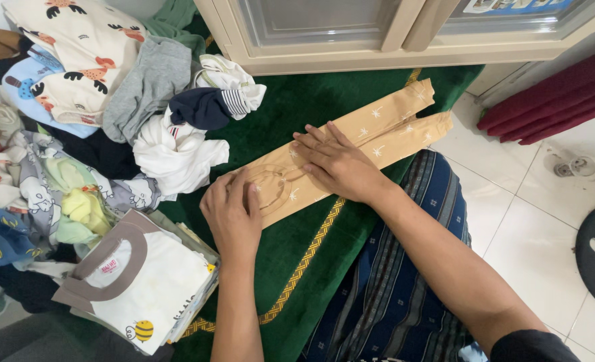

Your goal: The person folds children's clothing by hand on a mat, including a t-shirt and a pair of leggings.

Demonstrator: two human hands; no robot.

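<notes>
Tan trousers (351, 151) (small white star print, legs folded together) lie diagonally across the green mat (291, 261), cuffs toward its far right corner. Left hand (232, 216) presses flat and open on the waistband end. Right hand (338, 164) lies flat mid-garment, fingers spread. Folded shirt stack (146, 288) at mat's left edge.

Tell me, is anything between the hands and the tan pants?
No. Both hands lie flat right on the tan pants: the left hand on the waist end, the right hand on the middle. Nothing sits between them.
</notes>
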